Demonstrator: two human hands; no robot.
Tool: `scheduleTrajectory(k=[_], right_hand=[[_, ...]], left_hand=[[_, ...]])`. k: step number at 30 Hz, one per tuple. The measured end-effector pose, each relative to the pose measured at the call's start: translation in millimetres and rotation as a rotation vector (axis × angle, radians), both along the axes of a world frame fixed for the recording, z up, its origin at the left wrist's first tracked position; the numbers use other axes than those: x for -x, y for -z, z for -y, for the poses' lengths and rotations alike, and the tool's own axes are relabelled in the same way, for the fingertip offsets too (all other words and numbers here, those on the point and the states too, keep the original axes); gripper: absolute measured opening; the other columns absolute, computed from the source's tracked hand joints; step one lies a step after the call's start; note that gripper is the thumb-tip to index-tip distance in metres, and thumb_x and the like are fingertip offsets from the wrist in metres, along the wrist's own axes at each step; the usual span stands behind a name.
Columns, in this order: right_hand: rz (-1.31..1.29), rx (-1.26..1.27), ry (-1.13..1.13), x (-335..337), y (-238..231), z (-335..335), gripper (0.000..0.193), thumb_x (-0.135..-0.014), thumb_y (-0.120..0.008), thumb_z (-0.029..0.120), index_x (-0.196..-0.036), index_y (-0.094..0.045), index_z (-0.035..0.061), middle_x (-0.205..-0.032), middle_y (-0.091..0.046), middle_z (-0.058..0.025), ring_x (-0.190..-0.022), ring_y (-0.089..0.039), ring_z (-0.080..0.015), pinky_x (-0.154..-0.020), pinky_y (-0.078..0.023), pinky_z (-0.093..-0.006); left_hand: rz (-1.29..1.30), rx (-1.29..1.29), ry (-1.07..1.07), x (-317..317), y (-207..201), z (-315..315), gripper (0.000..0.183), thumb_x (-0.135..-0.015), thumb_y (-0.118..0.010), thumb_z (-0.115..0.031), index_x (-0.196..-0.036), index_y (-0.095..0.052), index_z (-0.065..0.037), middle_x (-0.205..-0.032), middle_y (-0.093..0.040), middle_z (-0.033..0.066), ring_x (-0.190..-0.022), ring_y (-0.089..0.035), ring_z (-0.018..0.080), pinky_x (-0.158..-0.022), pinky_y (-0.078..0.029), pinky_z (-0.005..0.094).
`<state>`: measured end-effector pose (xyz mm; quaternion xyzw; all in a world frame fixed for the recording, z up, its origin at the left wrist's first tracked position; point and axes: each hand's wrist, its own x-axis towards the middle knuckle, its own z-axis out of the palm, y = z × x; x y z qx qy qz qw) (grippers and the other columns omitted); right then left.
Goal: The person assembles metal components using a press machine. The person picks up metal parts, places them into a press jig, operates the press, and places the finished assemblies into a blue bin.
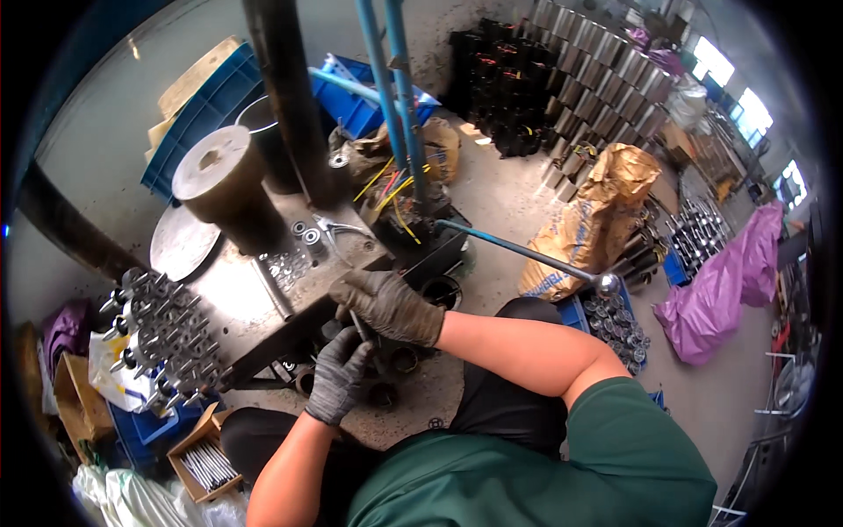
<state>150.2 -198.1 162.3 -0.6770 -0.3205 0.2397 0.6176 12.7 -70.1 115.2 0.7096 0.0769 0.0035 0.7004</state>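
Observation:
Both gloved hands meet just off the front edge of the metal bench [230, 327]. My right hand [391, 307], in a worn grey glove, is curled round the upper part of a slim metal rod [360, 328]. My left hand [338, 379], also gloved, is closed lower down, its thumb and fingertips pinching against the same rod. The gloves hide most of the rod and whatever its ends touch. Beyond my hands, pliers [332, 230], small ring bearings [311, 235] and scattered washers [285, 268] lie on the bench. A loose metal bar [273, 288] lies beside them.
Stacked machined metal parts [167, 338] crowd the bench's left end. A blue lever with a ball end [606, 284] juts toward my right arm. Dark round housings [380, 393] stand below my hands. A box of rods [209, 464] sits lower left; a brown paper sack [590, 224] stands right.

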Motion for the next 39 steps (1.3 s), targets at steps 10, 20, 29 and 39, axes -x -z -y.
scheduleTrajectory(k=[10,20,29,39], right_hand=[[-0.051,-0.013,-0.102,12.3,34.3,-12.4,0.039,-0.103,-0.067,0.032,-0.124,-0.061,-0.0010,-0.104,-0.070,-0.0146,-0.097,-0.064,-0.0188,-0.089,-0.054,-0.0355],[0.669,0.339,-0.383,-52.6,-0.4,66.5,0.039,-0.096,-0.070,0.037,-0.121,-0.071,0.0073,-0.109,-0.073,-0.0190,-0.108,-0.068,-0.0379,-0.094,-0.053,-0.0460],[0.223,1.471,-0.118,-107.1,62.2,389.6,0.045,-0.092,-0.063,0.040,-0.121,-0.075,0.0065,-0.119,-0.075,-0.0207,-0.113,-0.071,-0.0363,-0.101,-0.052,-0.0452],[-0.005,1.574,0.431,-41.2,194.3,662.7,0.043,-0.086,-0.076,0.025,-0.128,-0.074,0.0162,-0.123,-0.074,-0.0173,-0.112,-0.071,-0.0348,-0.099,-0.055,-0.0430]], left_hand=[[0.078,0.192,-0.123,-6.3,23.5,-16.0,0.038,-0.106,-0.066,-0.016,-0.140,-0.059,-0.001,-0.119,-0.071,0.0038,-0.103,-0.067,0.0129,-0.088,-0.055,0.0264],[0.116,-0.724,0.177,-12.7,46.0,-15.2,0.033,-0.097,-0.073,-0.020,-0.123,-0.066,0.000,-0.110,-0.070,0.0200,-0.102,-0.069,0.0340,-0.092,-0.055,0.0426],[-0.187,-0.979,0.552,-3.0,45.1,-4.0,0.041,-0.097,-0.072,-0.031,-0.131,-0.066,-0.009,-0.120,-0.068,0.0196,-0.110,-0.069,0.0376,-0.096,-0.055,0.0473],[-0.217,-1.153,0.645,8.5,66.6,-1.8,0.041,-0.092,-0.075,-0.029,-0.123,-0.068,-0.005,-0.111,-0.071,0.0221,-0.107,-0.066,0.0432,-0.096,-0.052,0.0518]])
